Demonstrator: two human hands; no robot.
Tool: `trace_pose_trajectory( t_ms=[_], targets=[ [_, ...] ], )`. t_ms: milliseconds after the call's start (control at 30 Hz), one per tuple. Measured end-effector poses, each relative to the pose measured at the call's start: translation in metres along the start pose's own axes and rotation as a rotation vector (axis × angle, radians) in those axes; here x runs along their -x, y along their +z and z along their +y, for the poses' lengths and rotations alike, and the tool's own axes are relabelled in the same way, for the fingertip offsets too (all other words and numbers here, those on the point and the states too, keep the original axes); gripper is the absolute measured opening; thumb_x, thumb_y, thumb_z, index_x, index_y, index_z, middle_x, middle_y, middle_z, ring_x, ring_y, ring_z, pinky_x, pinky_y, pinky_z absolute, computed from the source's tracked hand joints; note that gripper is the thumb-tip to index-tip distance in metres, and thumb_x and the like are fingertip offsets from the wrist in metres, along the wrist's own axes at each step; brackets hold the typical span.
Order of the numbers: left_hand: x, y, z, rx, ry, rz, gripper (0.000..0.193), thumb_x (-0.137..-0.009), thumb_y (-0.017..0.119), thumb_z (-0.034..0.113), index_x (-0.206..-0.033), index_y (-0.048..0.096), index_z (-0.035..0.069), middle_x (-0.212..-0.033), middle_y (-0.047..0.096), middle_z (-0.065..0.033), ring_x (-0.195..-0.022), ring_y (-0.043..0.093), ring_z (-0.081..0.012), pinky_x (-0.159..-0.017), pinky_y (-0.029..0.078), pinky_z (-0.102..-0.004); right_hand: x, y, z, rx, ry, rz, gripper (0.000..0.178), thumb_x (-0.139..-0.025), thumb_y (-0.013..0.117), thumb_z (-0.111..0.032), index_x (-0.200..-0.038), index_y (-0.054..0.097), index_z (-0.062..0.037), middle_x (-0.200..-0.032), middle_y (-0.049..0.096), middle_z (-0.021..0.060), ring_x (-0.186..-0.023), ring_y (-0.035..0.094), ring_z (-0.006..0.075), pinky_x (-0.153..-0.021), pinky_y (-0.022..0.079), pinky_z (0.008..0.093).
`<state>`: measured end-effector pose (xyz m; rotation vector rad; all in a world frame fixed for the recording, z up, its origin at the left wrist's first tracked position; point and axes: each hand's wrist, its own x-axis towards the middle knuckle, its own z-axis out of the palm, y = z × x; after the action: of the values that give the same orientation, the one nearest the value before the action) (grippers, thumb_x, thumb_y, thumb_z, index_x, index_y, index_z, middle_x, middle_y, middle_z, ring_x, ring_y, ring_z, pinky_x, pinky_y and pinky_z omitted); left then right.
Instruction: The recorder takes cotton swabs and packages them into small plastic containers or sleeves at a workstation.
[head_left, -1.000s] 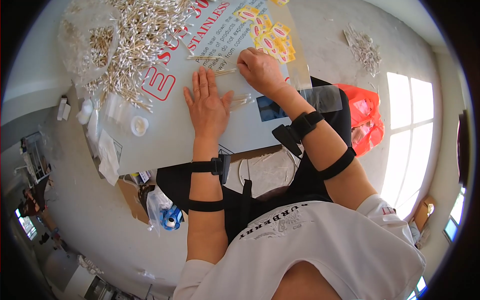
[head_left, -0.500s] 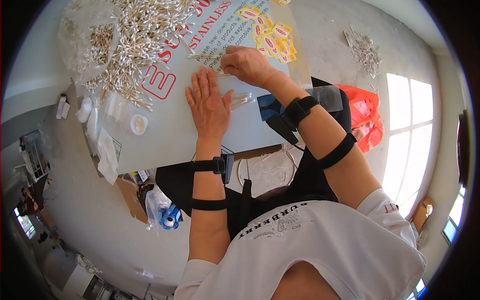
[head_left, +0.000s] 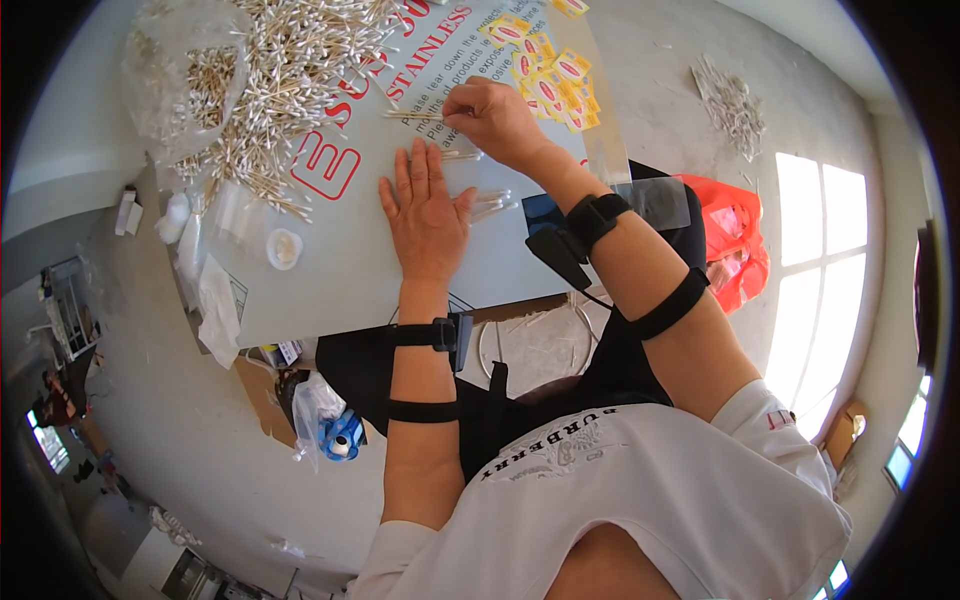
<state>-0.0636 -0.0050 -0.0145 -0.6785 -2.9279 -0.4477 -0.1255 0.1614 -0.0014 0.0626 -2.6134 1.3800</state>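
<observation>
My left hand (head_left: 428, 220) lies flat on the sheet-covered table, palm down with the fingers stretched. Its fingertips rest against a few cotton swabs (head_left: 462, 155) that stick out to their right. Beside its thumb lies another small group of white-tipped swabs (head_left: 492, 205). Farther off, my right hand (head_left: 495, 120) is bent, its fingertips pinched on the right-hand ends of some cotton swabs (head_left: 412, 115). Those swabs point left, and their gripped ends are hidden by the fingers.
A big heap of cotton swabs (head_left: 290, 80) with a clear plastic bag (head_left: 150, 80) fills the far left. Yellow-and-white paper labels (head_left: 565, 85) lie at the far right. A small white dish (head_left: 284, 249) is near the left edge. A red bag (head_left: 725, 235) hangs right of the table.
My right hand has moved slightly away from my left fingertips, to the ends of the farther swabs. My left hand stays flat on the table. The whole view has shifted slightly.
</observation>
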Motion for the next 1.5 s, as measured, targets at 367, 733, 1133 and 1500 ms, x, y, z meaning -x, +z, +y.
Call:
trace_pose_trajectory(
  t_ms=[367,733,1133,1500],
  targets=[
    [-0.002,-0.001,0.005,0.002,-0.004,-0.007,0.069,-0.090,0.061,0.036,-0.145,0.035,0.004,-0.153,0.031,-0.0132,-0.143,0.026,-0.0329,-0.115,0.015,-0.0544,-0.015,0.020,0.001,0.411,-0.290,0.036,0.009,-0.079,0.064,-0.013,-0.073,0.060,-0.0075,-0.079,0.057,0.0078,-0.079,0.062,0.0293,-0.067,0.051,0.0408],
    [-0.002,-0.004,0.004,-0.017,-0.014,-0.044,0.068,-0.092,0.056,0.038,-0.148,0.031,0.008,-0.155,0.029,-0.0111,-0.144,0.024,-0.0296,-0.115,0.014,-0.0554,-0.041,0.008,-0.005,0.182,-0.070,-0.024,0.014,-0.079,0.068,-0.021,-0.079,0.066,-0.0067,-0.084,0.062,0.0094,-0.081,0.063,0.0298,-0.069,0.050,0.0408],
    [-0.001,-0.007,0.004,0.023,-0.031,-0.063,0.069,-0.090,0.058,0.032,-0.148,0.031,0.008,-0.156,0.028,-0.0095,-0.143,0.024,-0.0295,-0.114,0.016,-0.0554,-0.099,0.039,-0.002,0.447,0.035,-0.091,0.019,-0.077,0.069,-0.026,-0.086,0.066,-0.0097,-0.094,0.064,0.0103,-0.088,0.064,0.0298,-0.075,0.051,0.0410],
    [-0.003,-0.005,0.008,0.015,-0.024,-0.065,0.069,-0.094,0.053,0.041,-0.149,0.029,0.008,-0.156,0.027,-0.0101,-0.144,0.023,-0.0289,-0.114,0.013,-0.0552,-0.076,0.016,0.011,0.401,-0.197,-0.087,0.007,-0.080,0.063,-0.015,-0.080,0.063,-0.0089,-0.086,0.060,0.0077,-0.086,0.062,0.0292,-0.074,0.050,0.0412]
  ],
)
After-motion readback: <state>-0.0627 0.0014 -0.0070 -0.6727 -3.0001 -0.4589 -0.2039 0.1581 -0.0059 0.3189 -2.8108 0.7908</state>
